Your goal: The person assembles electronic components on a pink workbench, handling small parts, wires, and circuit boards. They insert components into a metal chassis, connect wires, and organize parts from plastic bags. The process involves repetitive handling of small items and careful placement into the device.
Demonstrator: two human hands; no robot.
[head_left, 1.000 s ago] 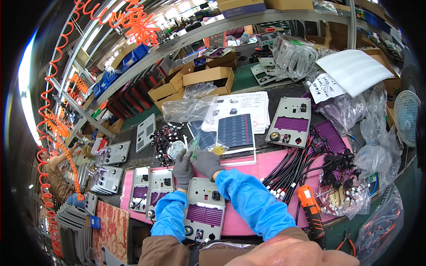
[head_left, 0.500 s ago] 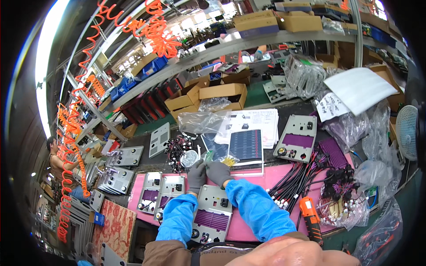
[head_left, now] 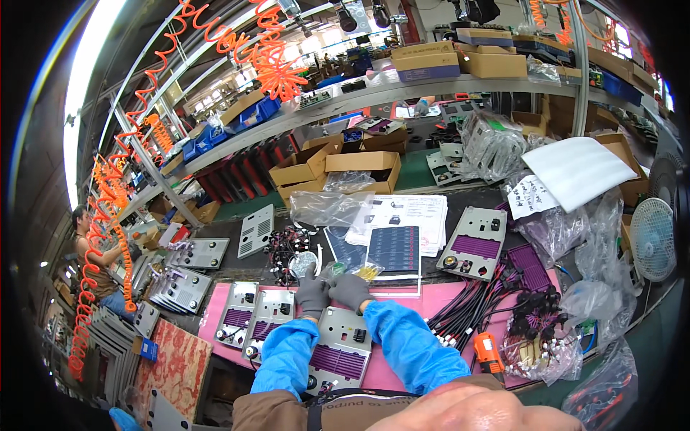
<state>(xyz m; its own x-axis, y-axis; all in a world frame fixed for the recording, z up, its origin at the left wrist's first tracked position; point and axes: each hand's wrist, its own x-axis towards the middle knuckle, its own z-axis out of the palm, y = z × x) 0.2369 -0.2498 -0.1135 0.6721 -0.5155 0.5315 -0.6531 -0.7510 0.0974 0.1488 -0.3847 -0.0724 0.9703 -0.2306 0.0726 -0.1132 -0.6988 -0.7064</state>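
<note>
Both my hands wear grey gloves and meet over the far end of a grey metal panel (head_left: 351,325) with a purple grille. My left hand (head_left: 312,294) is closed beside a round dish (head_left: 302,264) of small parts. Close to it, my right hand (head_left: 350,292) is closed at the near edge of a small clear plastic bag (head_left: 336,270), where something green shows. Yellow pieces (head_left: 369,272) lie just beyond the right hand. What the fingertips hold is hidden. Two similar panels, a left one (head_left: 231,335) and a nearer one (head_left: 277,300), lie left of my forearms on a pink mat (head_left: 402,345).
Black cables (head_left: 460,316) and an orange power tool (head_left: 488,352) lie at right, near another grey panel (head_left: 471,266). Printed sheets (head_left: 431,215) and a dark blue card (head_left: 393,248) lie ahead. A fan (head_left: 652,237) stands far right; a person (head_left: 104,258) is at far left.
The view has shifted a little, and things sit slightly differently in it. My hands have drawn slightly apart but remain over the same spot by the small bag.
</note>
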